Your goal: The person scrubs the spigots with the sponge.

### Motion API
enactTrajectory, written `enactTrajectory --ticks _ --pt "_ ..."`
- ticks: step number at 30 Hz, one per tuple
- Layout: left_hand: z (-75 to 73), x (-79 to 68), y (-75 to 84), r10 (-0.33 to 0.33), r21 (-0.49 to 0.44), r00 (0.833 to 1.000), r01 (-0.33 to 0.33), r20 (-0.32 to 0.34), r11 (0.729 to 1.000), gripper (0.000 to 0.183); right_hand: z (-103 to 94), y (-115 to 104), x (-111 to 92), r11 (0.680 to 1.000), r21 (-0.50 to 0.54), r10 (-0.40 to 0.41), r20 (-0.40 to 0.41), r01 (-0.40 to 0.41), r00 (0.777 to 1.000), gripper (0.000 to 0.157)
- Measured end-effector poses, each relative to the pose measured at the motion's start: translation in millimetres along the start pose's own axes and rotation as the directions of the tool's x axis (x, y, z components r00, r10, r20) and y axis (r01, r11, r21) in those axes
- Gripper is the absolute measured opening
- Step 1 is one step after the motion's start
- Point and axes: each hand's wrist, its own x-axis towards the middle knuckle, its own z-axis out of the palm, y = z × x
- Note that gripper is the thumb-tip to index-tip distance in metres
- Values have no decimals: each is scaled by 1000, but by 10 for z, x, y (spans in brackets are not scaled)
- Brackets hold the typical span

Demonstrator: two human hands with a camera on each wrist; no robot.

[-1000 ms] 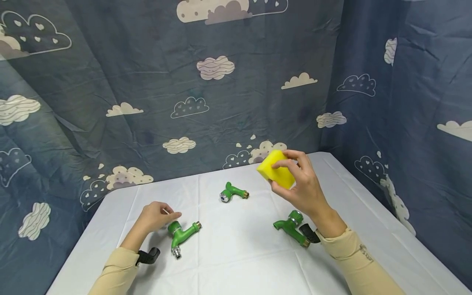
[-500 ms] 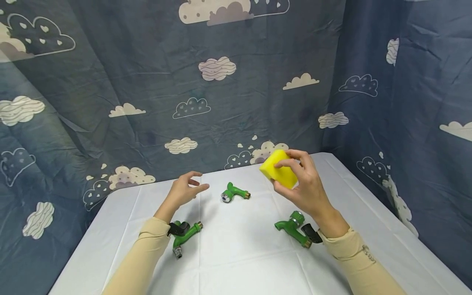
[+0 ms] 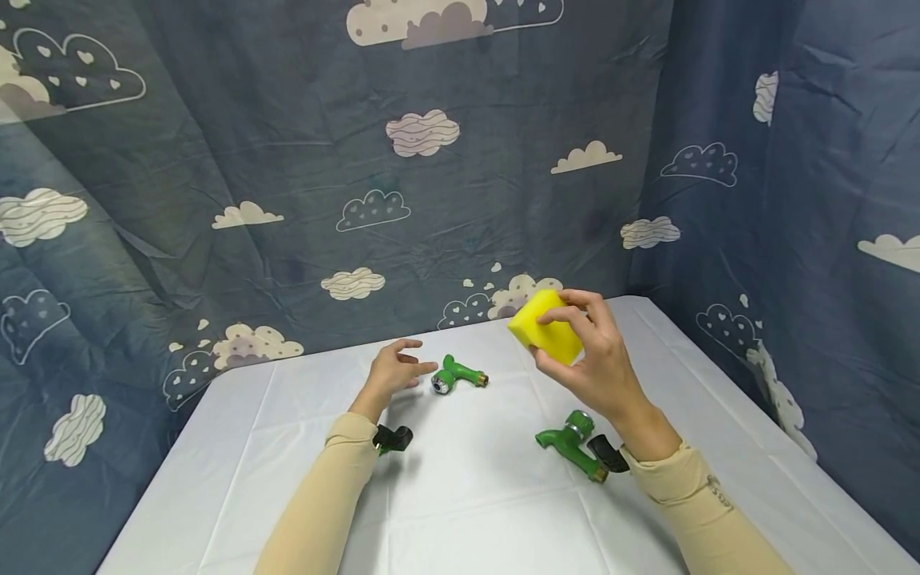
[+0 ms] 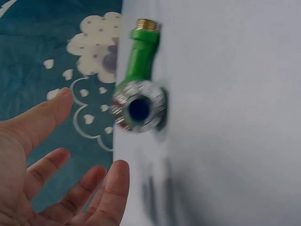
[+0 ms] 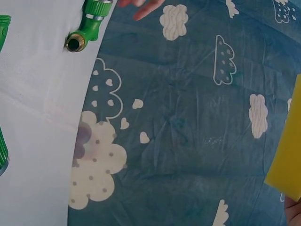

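Held up over the table's back right part is a yellow sponge (image 3: pixel 548 326), pinched between the thumb and fingers of my right hand (image 3: pixel 600 363). My left hand (image 3: pixel 393 372) reaches toward the back, its fingers spread and holding nothing. Just right of its fingertips lies a green tap (image 3: pixel 460 374) with a brass threaded end and a chrome ring. In the left wrist view, the same tap (image 4: pixel 143 61) sits beyond the fingers. A second green tap (image 3: pixel 571 443) rests below my right hand, near the wrist. Another tap is almost wholly hidden under my left wrist.
A white cloth covers the table (image 3: pixel 474 495). Behind it and on the right hangs a dark blue curtain (image 3: pixel 460 192) with cloud prints. A black wrist camera (image 3: pixel 392 438) is strapped to my left wrist, and another (image 3: pixel 606 454) to my right.
My left hand has moved from the left tap back and right to beside the far tap, its fingers spreading. My right hand holds the sponge in nearly the same place.
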Motion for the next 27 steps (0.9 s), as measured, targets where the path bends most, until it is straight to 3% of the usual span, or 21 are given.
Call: enactTrajectory --ticks 6,10,19,27 --pt "225 14 -62 12 105 1000 -13 9 994 62 -1 4 -29 1000 -2 8 3 -8 1000 42" --pt "321 36 -77 6 99 1000 -7 6 995 61 -1 2 -23 1000 3 4 -1 -4 1000 42" --pt "418 55 -83 34 170 999 -29 -26 985 50 -27 -4 30 997 68 42 -22 -40 999 39" --pt "436 29 -84 42 160 998 -36 -38 986 35 -21 -7 26 995 77 61 -14 -60 998 38"
